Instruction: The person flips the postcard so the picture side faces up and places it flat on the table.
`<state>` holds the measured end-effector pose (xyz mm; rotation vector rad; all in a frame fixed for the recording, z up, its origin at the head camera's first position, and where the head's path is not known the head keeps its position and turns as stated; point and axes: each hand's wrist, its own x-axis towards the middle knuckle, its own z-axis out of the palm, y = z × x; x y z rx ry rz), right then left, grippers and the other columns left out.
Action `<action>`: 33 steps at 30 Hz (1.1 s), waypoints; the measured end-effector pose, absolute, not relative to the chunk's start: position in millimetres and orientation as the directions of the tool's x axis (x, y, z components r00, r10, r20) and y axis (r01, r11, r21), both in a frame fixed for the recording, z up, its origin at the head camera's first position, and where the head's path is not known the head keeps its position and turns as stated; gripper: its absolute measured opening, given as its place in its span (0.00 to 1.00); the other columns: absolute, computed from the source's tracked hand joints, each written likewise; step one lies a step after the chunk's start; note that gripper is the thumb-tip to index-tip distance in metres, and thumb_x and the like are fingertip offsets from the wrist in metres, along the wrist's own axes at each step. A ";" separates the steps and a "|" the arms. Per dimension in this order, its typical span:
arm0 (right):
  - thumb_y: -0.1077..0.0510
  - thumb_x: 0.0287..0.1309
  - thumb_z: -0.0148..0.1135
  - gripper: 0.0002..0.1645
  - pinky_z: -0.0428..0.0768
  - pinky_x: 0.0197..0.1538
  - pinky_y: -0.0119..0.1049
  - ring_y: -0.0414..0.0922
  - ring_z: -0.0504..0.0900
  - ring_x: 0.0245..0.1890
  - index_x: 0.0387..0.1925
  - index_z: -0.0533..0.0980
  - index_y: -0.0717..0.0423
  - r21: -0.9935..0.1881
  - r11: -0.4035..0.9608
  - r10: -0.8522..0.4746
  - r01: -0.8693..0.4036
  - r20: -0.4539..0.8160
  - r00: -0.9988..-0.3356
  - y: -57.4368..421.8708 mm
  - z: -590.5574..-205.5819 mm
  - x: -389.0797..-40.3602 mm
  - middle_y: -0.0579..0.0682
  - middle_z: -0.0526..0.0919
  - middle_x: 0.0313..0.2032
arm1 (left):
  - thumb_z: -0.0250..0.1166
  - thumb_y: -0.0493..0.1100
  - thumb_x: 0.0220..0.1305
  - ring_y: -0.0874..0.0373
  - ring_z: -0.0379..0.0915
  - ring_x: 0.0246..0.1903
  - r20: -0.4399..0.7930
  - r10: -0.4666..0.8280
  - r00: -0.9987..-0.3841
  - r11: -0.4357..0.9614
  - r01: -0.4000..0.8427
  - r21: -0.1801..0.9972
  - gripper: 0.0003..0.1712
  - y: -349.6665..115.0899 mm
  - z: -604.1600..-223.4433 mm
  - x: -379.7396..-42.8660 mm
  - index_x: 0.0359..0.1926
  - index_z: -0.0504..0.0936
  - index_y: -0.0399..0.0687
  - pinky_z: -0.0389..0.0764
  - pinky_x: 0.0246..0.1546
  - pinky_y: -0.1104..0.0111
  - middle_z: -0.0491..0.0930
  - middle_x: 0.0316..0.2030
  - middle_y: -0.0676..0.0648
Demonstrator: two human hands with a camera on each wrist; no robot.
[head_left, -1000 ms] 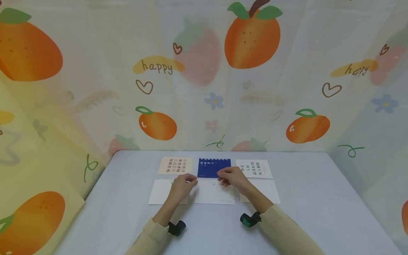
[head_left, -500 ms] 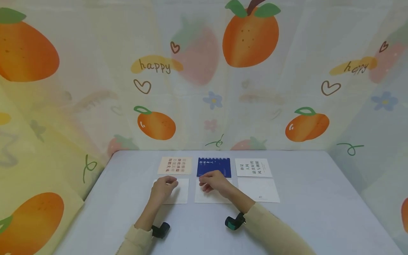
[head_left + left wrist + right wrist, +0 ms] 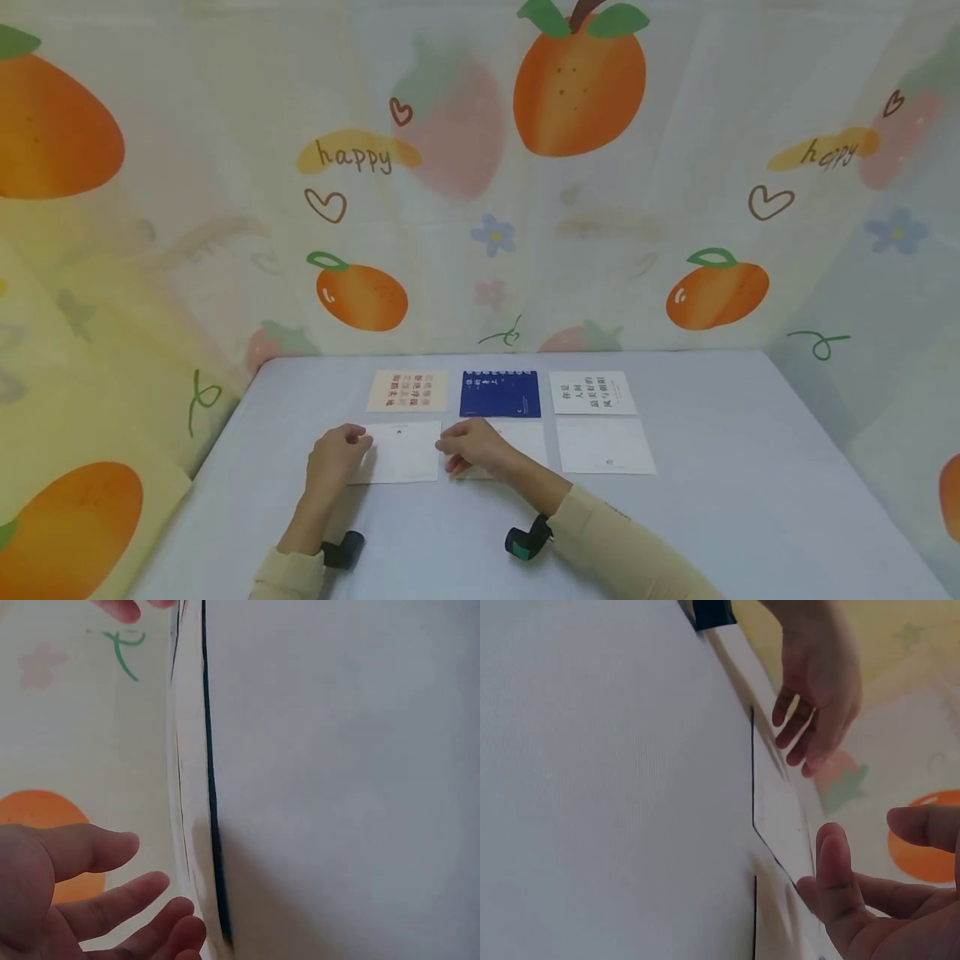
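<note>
Head cam fwd/dn, wide; wrist cams [image 3: 528, 540] close, sideways; hands [image 3: 477, 447] shared.

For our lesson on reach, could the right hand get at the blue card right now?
Probably yes: the right hand shows close to the blue card, and nothing covers the card.

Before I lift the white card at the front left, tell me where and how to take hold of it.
I'd pinch the front left card by its near left corner, coming from the left with the left hand: it looks thin and flat, its left and near edges face bare tablecloth, while the cream card sits close behind.
</note>
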<state>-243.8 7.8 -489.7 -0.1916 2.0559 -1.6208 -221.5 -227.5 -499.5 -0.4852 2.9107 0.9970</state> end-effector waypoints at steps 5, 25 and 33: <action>0.59 0.60 0.63 0.22 0.81 0.28 0.30 0.41 0.80 0.21 0.52 0.77 0.69 -0.926 0.289 -0.423 0.243 -0.351 -0.835 4.8 -489.4 -240.1 0.62 0.85 0.37 | 0.60 0.44 0.65 0.46 0.78 0.35 -0.187 -0.292 -0.938 0.777 -0.346 0.525 0.20 -237.3 -496.0 -216.8 0.48 0.80 0.29 0.78 0.31 0.58 0.82 0.42 0.32; 0.60 0.60 0.61 0.35 0.82 0.28 0.31 0.40 0.81 0.20 0.64 0.63 0.74 -0.928 0.193 -0.417 0.318 -0.370 -0.830 -1.2 -492.7 -239.3 0.61 0.85 0.42 | 0.58 0.40 0.65 0.36 0.77 0.49 -0.239 -0.306 -0.921 0.667 -0.387 0.637 0.21 -247.2 -502.3 -220.9 0.55 0.78 0.32 0.79 0.44 0.50 0.78 0.53 0.28; 0.60 0.59 0.62 0.16 0.80 0.26 0.29 0.41 0.81 0.21 0.44 0.80 0.69 -0.912 0.318 -0.395 0.260 -0.377 -0.838 3.9 -491.3 -241.7 0.61 0.86 0.33 | 0.60 0.38 0.63 0.43 0.78 0.41 -0.251 -0.288 -0.924 0.664 -0.382 0.643 0.19 -253.4 -504.9 -222.4 0.52 0.80 0.31 0.80 0.36 0.59 0.79 0.49 0.28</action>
